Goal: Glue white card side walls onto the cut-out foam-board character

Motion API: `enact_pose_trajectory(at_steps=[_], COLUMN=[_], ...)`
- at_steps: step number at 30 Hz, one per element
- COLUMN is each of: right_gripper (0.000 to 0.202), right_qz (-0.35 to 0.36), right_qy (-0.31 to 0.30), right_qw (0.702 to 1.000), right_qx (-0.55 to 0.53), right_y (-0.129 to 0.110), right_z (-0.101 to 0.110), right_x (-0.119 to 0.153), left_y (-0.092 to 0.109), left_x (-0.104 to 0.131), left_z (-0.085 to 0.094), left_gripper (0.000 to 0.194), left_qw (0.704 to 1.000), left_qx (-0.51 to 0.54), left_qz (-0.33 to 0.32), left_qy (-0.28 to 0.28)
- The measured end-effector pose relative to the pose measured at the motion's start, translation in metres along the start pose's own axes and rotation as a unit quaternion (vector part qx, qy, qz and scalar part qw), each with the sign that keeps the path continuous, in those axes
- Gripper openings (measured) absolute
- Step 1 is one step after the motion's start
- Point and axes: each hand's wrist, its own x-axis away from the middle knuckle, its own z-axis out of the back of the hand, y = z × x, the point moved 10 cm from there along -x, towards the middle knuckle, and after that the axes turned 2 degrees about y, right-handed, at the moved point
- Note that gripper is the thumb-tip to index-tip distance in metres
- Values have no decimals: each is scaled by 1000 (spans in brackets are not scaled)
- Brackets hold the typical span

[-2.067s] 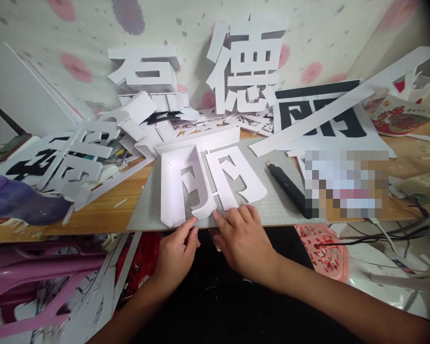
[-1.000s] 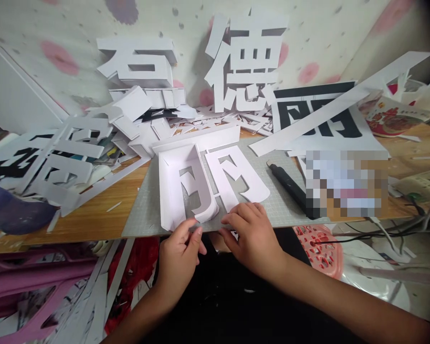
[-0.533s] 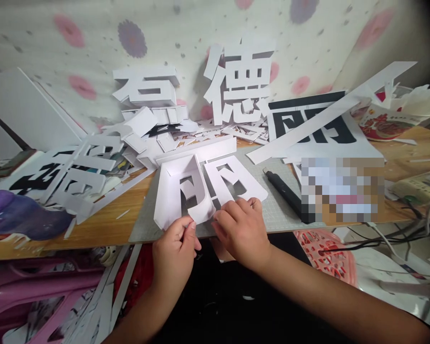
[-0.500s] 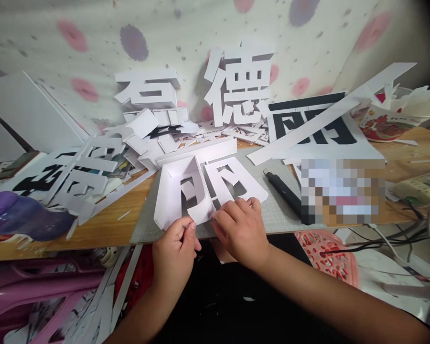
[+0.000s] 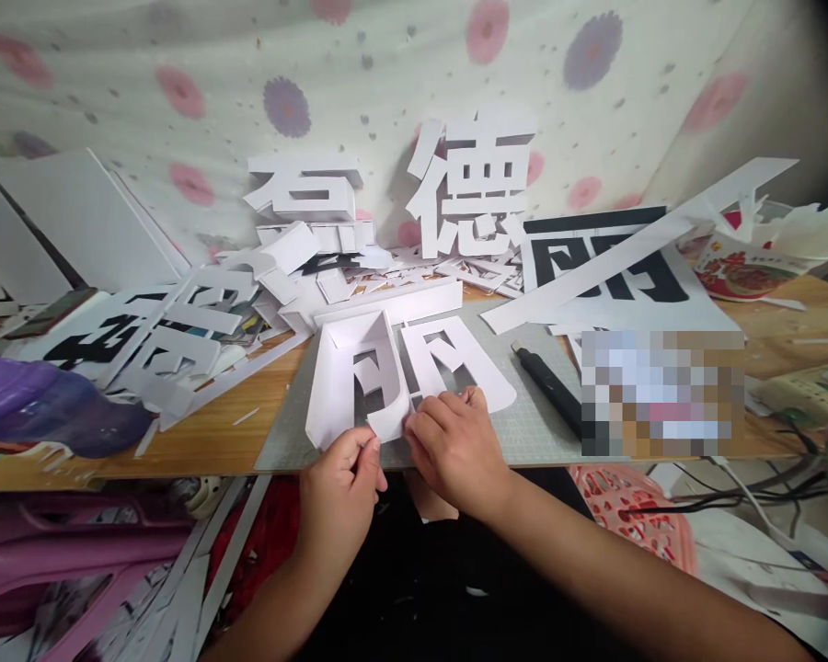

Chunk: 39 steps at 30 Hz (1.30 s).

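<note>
While the left hand (image 5: 338, 487) pinches a curved white board strip (image 5: 390, 421) and the right hand (image 5: 456, 448), grip unclear, curls alongside, even pressure should seat it on the white board character (image 5: 419, 357) atop the grey mat (image 5: 533, 421).

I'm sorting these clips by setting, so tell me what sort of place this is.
Likely a small craft workspace, possibly at home: a gray cutting mat under a partly walled white character and a black tool, with white offcuts behind.

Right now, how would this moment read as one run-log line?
left hand: at near end of curved wall; right hand: at outer side of curved wall; front letter: on mat; black tool: right of front letter
</note>
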Motion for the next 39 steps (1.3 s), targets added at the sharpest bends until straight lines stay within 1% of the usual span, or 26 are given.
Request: enact_pose_trajectory(at_steps=[6,9,11,13,15,16,17,18,19,21,23,24,30,34,36,39], right_gripper=[15,13,11,10,13,15,16,15,13,6,3,4,7,10,10,11], right_qz=[-10,-7,13,55,98,107,105,92,69,12,-27,-36,-47,-30,-26,-35], right_qy=[-7,-3,4,4,-2,-2,2,11,25,47,52,51,16,-2,-2,14], right_qw=[1000,998,994,975,941,928,927,936,952,981,993,995,998,999,999,999], right_qx=[-20,-57,-110,-215,-325,-357,-360,-341,-298,-186,-101,-78,-25,-20,-24,-30], right_y=[-3,-9,-18,-31,-43,-45,-44,-40,-34,-17,-5,-2,0,-4,-5,-2], right_z=[-5,2,10,19,26,28,29,28,27,22,17,14,-2,-6,-6,-6], right_x=[-1,2,6,13,20,23,25,25,25,22,19,17,7,4,4,4], left_y=[-1,-4,-5,-4,-2,-2,-3,-4,-6,-8,-8,-8,-8,-9,-9,-11], left_x=[2,2,2,1,1,1,1,0,0,1,1,1,1,1,1,2], left_z=[-3,-2,0,3,6,6,5,4,3,1,1,1,0,-3,-3,-3], left_gripper=[29,29,28,26,24,23,23,23,23,24,24,24,23,23,23,23], left_qw=[1000,999,999,999,998,998,998,999,999,999,999,999,999,998,998,998], left_qx=[27,35,39,32,21,19,21,28,35,43,45,44,49,56,59,56], left_qz=[-16,-12,-12,-23,-39,-42,-40,-33,-26,-15,-12,-12,-11,-14,-15,-14], left_qy=[3,4,10,21,32,34,33,29,24,14,9,7,1,-3,-4,-4])
